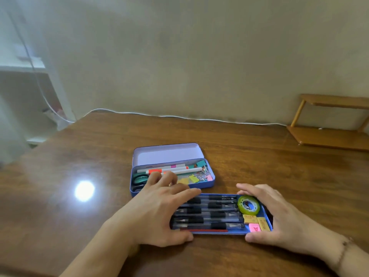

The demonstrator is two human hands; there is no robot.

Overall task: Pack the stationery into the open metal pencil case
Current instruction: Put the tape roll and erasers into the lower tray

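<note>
- left hand (159, 212) grips the 9 o'clock end of the shallow blue metal tray (266, 213) of black pens (209, 213); right hand (279, 218) grips its 3 o'clock end
- open lilac metal pencil case (171, 172) sits at 12 o'clock on the brown wooden surface (79, 156), just beside the tray

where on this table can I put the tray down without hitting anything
Bare wood lies left of the pencil case, around the light glare, and right of the case toward the wooden shelf. It is crowded in the middle, where both hands hold the blue tray just before the case.
</note>
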